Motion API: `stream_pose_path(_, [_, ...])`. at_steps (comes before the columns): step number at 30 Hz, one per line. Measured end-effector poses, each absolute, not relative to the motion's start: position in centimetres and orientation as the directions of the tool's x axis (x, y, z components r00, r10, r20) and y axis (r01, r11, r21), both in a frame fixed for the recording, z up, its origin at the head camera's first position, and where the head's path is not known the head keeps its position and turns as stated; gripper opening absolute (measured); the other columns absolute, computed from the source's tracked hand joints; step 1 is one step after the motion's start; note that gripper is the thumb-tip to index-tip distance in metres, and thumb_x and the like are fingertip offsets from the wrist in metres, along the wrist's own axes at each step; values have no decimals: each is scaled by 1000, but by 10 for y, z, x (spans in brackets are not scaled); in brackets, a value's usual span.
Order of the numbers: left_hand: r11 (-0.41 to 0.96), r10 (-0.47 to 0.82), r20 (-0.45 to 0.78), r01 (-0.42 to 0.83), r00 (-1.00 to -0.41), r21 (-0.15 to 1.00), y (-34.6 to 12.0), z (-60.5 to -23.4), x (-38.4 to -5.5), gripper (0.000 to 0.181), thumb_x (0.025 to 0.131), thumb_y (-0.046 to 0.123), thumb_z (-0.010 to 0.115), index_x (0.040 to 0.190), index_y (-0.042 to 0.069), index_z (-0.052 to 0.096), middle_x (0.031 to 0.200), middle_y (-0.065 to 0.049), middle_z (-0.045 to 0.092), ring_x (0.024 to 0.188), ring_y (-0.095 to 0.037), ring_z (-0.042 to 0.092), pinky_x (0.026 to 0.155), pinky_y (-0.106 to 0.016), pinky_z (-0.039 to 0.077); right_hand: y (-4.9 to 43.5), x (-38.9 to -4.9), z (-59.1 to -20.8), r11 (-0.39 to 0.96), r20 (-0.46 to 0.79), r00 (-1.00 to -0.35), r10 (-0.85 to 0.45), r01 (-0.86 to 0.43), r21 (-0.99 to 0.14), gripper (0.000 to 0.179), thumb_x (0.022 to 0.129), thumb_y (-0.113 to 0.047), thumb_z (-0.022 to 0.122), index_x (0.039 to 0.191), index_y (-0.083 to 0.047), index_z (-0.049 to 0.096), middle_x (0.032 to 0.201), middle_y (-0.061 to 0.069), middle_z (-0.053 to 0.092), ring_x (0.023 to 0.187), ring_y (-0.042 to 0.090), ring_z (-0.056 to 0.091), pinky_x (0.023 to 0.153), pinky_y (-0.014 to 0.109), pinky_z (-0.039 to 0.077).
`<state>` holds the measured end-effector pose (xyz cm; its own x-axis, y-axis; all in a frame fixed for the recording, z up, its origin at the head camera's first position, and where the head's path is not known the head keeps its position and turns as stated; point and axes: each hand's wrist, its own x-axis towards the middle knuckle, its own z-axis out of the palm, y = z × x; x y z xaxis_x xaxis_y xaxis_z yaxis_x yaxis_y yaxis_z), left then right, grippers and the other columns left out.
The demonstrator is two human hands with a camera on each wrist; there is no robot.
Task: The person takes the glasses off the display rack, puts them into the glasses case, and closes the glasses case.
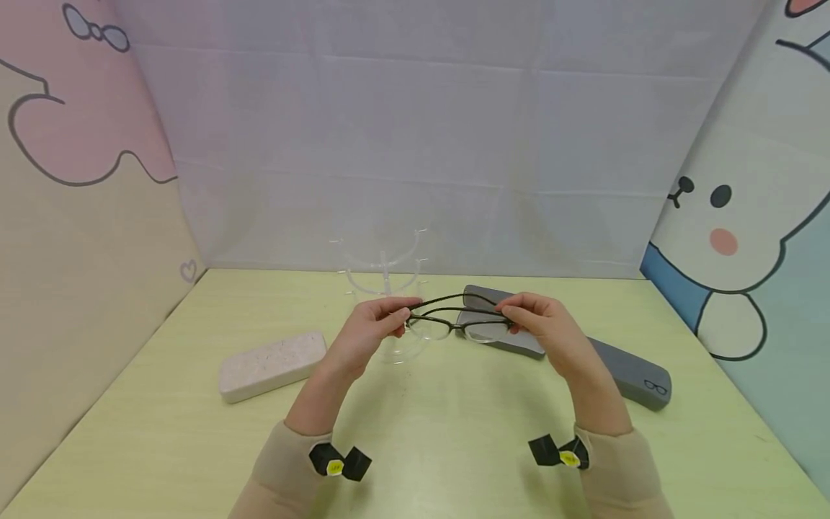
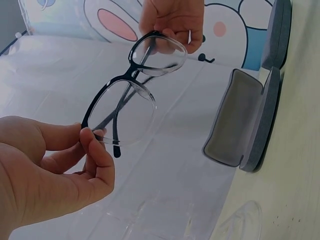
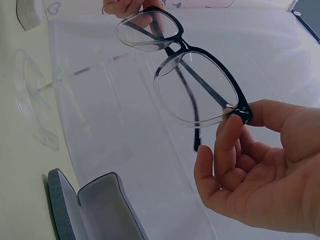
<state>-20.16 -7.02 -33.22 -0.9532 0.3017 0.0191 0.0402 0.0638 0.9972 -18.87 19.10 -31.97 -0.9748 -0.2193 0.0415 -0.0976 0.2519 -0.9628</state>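
Note:
A pair of eyeglasses point(image 1: 457, 327) with a black upper rim and clear lower rim is held up above the table. My left hand point(image 1: 366, 331) pinches one end of the frame near the hinge, as the left wrist view shows. At the opposite end, my right hand point(image 1: 551, 331) pinches the other corner between thumb and fingers. Behind the lenses the black temples cross each other in both wrist views. Beyond the hands lies an open grey glasses case point(image 2: 235, 120), its pale lining showing.
A clear display stand point(image 1: 386, 277) rises behind the left hand. On the left lies a speckled whitish glasses case point(image 1: 272, 366); a closed dark grey case point(image 1: 632, 373) with a glasses drawing is at the right, partly behind the right arm. Printed cloth walls surround the table point(image 1: 441, 447).

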Motion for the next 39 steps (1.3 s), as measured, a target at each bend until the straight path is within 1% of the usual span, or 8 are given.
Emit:
stream_pose_path(6, [83, 279, 25, 50, -960, 995, -66, -335, -201, 22, 86, 11, 50, 105, 8, 61, 67, -2, 45, 62, -16, 44, 74, -27, 38, 194, -189, -322, 253, 27, -981, -190, -75, -965, 33, 83, -24, 54, 100, 4, 51, 86, 3, 54, 71, 14, 53, 75, 27, 43])
stream_pose_path(9, [85, 279, 24, 49, -960, 995, -64, -335, -200, 23, 86, 11, 49, 106, 7, 60, 65, -2, 44, 60, -14, 43, 74, -28, 38, 196, -188, -322, 259, 21, -982, -188, -70, -963, 33, 83, -25, 54, 99, 4, 52, 84, 2, 54, 71, 14, 53, 76, 27, 42])
stream_pose_path(15, [57, 250, 18, 33, -968, 998, -57, -338, -200, 22, 87, 11, 48, 104, 7, 61, 73, -5, 46, 61, -14, 43, 70, -26, 39, 201, -188, -323, 268, 10, -978, -208, -67, -961, 39, 83, -30, 53, 101, 5, 50, 89, 3, 53, 79, 19, 53, 80, 32, 42])
stream_pose_path(21, [7, 216, 29, 31, -976, 999, -51, -341, -199, 22, 87, 13, 48, 102, 4, 61, 75, -7, 53, 58, -12, 44, 64, -23, 40, 211, -186, -323, 316, 10, -962, -274, -100, -943, 38, 81, -28, 57, 108, -2, 50, 103, 15, 52, 94, 27, 49, 84, 39, 38])
stream_pose_path(26, [17, 212, 20, 24, -977, 1000, -47, -344, -199, 25, 88, 16, 47, 104, 2, 59, 84, -9, 57, 60, -14, 44, 65, -25, 41, 216, -186, -324, 338, -3, -955, -298, -103, -936, 35, 81, -24, 58, 108, -3, 52, 106, 18, 51, 93, 22, 50, 84, 38, 38])
stream_pose_path(32, [36, 204, 7, 15, -979, 999, -41, -349, -199, 24, 87, 19, 49, 104, 6, 60, 88, -12, 57, 59, -12, 42, 63, -25, 38, 222, -188, -327, 328, -9, -958, -288, -90, -940, 37, 82, -24, 57, 110, -1, 51, 104, 17, 52, 96, 27, 50, 84, 38, 39])
stream_pose_path(35, [32, 188, -1, 5, -982, 999, -37, -352, -201, 23, 86, 19, 51, 104, 7, 60, 87, -11, 57, 59, -12, 43, 62, -24, 39, 226, -191, -329, 312, -11, -958, -286, -82, -947, 37, 82, -21, 56, 111, 2, 49, 104, 17, 53, 96, 26, 51, 84, 38, 41])
stream_pose_path(39, [0, 161, -13, -13, -987, 1000, -33, -355, -204, 23, 84, 15, 54, 104, 3, 56, 86, -11, 58, 58, -12, 45, 61, -24, 42, 229, -192, -331, 276, -10, -959, -285, -72, -958, 38, 83, -18, 55, 113, 4, 46, 105, 19, 54, 95, 26, 53, 84, 38, 42])
